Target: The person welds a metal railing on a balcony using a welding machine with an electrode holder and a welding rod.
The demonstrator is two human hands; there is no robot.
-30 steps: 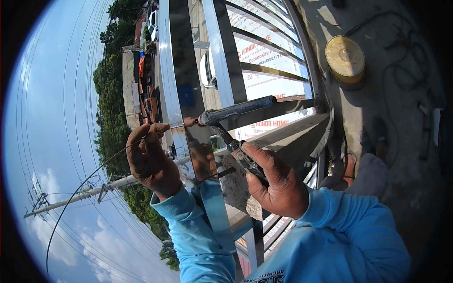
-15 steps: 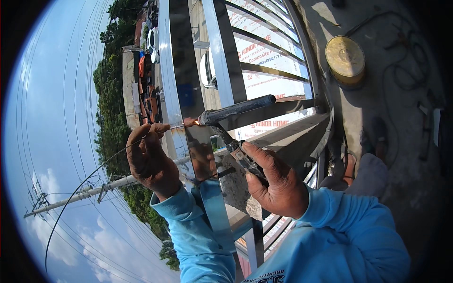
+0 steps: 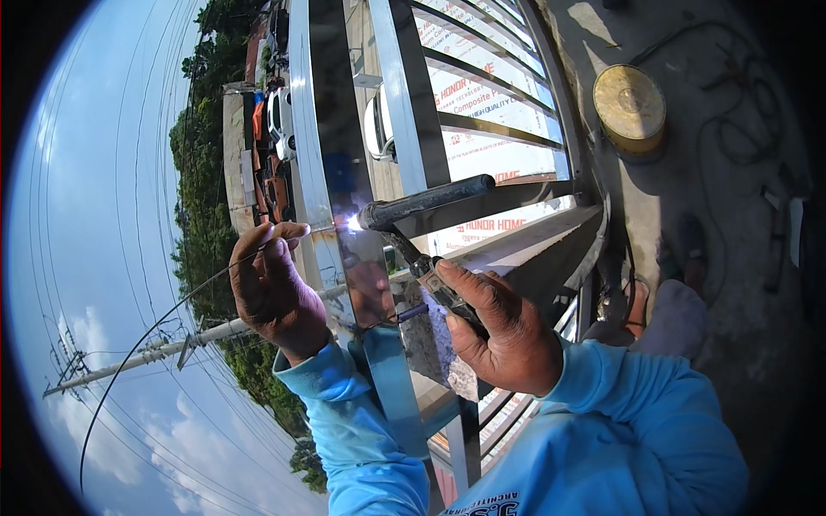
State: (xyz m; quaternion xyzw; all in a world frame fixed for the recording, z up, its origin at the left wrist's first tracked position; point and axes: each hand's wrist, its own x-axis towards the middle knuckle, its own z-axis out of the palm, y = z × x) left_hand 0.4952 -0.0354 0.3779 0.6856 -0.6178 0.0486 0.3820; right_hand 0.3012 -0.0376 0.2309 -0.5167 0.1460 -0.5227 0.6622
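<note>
My right hand (image 3: 503, 331) is closed round the handle of a black TIG welding torch (image 3: 426, 203). A bright bluish-white arc (image 3: 353, 223) glows at the torch's tip, against a shiny metal post (image 3: 311, 163). On the post's other side, my left hand (image 3: 280, 292) pinches a long thin filler rod (image 3: 176, 307). The rod's short end points at the arc, while its long end curves down and left past my wrist. Heat-tinted brown patches mark the metal near the arc.
Metal railing bars (image 3: 490, 77) stand in front of printed white panels. A yellow round bucket (image 3: 630, 107) sits on the concrete floor at right, near dark cables (image 3: 748, 120). A broken concrete piece (image 3: 460, 378) is below the torch. Beyond the railing are a utility pole (image 3: 146, 357), trees and parked vehicles.
The small orange glow at the torch tip has become a bright bluish-white arc, lighting the metal nearby. Both hands keep nearly the same place; the torch has shifted very slightly left.
</note>
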